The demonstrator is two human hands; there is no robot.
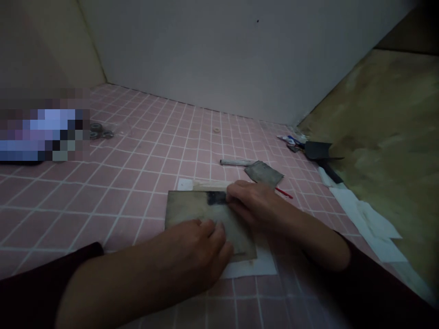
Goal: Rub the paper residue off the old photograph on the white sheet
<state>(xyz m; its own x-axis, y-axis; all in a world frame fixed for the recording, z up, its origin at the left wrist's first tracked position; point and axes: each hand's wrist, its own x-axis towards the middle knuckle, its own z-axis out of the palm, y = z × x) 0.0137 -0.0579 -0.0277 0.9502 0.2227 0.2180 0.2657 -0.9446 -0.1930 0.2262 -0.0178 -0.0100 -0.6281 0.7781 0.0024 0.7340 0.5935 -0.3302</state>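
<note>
A flat greyish-brown sheet (187, 208) with dark, worn edges lies in front of me on white paper (264, 260). Near its far edge is a black patch (214, 198). My right hand (252, 201) is at the right end of this patch, its fingers pinched together; whatever is between them is hidden. Lower on the sheet rests my left hand (202, 249), with its fingers curled in and pressed together. I cannot make out what, if anything, it grips.
Beyond my right hand lie a small grey-green piece (264, 173), a pale tube (236, 162) and a thin red stick (284, 193). A dark curved piece (317, 150) and white paper strips (373, 224) line the right wall. Tape rolls (98, 130) sit at the left.
</note>
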